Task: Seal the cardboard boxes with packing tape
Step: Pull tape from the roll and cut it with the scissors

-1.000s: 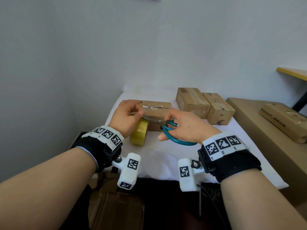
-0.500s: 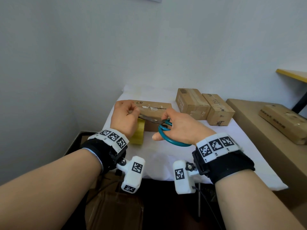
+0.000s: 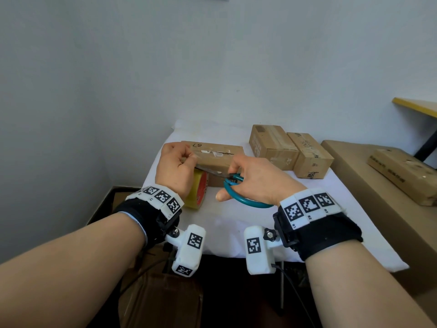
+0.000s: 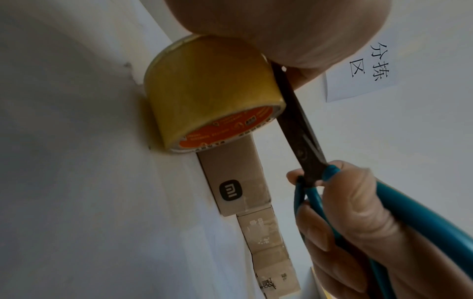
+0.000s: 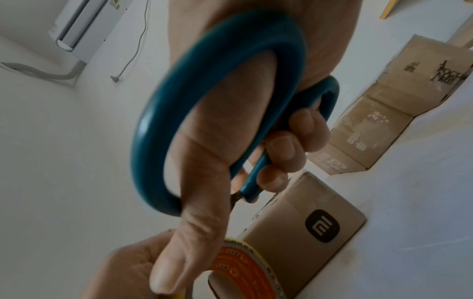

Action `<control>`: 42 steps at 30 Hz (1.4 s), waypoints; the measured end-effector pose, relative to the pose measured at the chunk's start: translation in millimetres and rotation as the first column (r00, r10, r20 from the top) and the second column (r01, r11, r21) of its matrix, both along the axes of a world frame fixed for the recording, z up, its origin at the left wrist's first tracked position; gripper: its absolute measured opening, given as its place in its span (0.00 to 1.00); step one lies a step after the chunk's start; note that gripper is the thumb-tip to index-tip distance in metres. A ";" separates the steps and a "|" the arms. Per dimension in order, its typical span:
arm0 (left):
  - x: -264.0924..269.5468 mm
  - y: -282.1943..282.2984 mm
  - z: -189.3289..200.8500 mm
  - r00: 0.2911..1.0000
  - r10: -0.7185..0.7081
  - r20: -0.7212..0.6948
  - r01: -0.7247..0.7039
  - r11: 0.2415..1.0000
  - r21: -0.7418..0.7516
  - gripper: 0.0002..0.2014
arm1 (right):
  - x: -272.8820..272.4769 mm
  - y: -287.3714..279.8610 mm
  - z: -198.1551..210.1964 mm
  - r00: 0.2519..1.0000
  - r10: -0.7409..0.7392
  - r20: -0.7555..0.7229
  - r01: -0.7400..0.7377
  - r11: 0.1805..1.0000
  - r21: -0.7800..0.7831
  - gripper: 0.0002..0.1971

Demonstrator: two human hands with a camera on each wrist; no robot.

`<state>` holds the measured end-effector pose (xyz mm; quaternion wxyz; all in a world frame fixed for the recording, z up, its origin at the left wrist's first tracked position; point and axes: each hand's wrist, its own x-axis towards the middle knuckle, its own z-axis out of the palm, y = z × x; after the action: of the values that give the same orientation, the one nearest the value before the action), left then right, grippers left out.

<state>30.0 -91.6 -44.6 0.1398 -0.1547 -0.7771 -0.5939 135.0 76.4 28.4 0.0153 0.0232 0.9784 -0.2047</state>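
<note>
A long cardboard box (image 3: 212, 153) lies on the white table (image 3: 236, 228); its logo side shows in the wrist views (image 4: 230, 176) (image 5: 294, 232). A yellow tape roll (image 3: 199, 190) (image 4: 204, 91) (image 5: 245, 261) stands on edge against the box's near left corner. My left hand (image 3: 176, 166) hovers just above the roll with thumb and forefinger pinched together at the box's left end, apparently on the tape end. My right hand (image 3: 255, 178) grips teal-handled scissors (image 3: 236, 183) (image 4: 302, 129) (image 5: 204, 81). The blades point left and reach under the left hand's fingers.
Two more cardboard boxes (image 3: 272, 147) (image 3: 309, 155) sit at the table's back right. A large carton (image 3: 378, 197) with a flat box (image 3: 406, 176) on top stands to the right. The wall is close on the left. Another carton (image 3: 160, 301) sits on the floor below.
Both hands have shifted a little farther from me, toward the box. The left hand now sits over the box's left end, and the scissor blades have slid in under it.
</note>
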 end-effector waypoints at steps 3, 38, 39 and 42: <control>0.1 0.0 -0.9 1.000 -0.016 -0.001 0.016 1.000 0.005 0.10 | 0.3 0.3 2.5 1.000 0.000 -0.001 0.000 1.000 0.027 0.33; -2.1 -2.2 -3.9 0.994 -0.038 -0.105 0.037 0.999 -0.010 0.04 | 1.8 -6.9 11.4 1.000 0.013 0.015 -0.015 0.993 0.118 0.34; -2.1 -2.0 -3.4 0.994 -0.035 -0.101 0.033 0.999 -0.016 0.04 | 1.9 -7.2 12.1 1.000 0.010 0.011 -0.011 0.992 0.125 0.35; -1.2 -1.0 -1.8 0.996 -0.028 -0.083 0.028 1.000 -0.010 0.04 | 3.4 -6.2 12.0 1.000 0.004 0.003 -0.004 0.982 0.189 0.36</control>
<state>28.8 -92.6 -46.4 0.1632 -0.1909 -0.7708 -0.5855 138.4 70.2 40.4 0.0147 0.0228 0.9935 -0.1107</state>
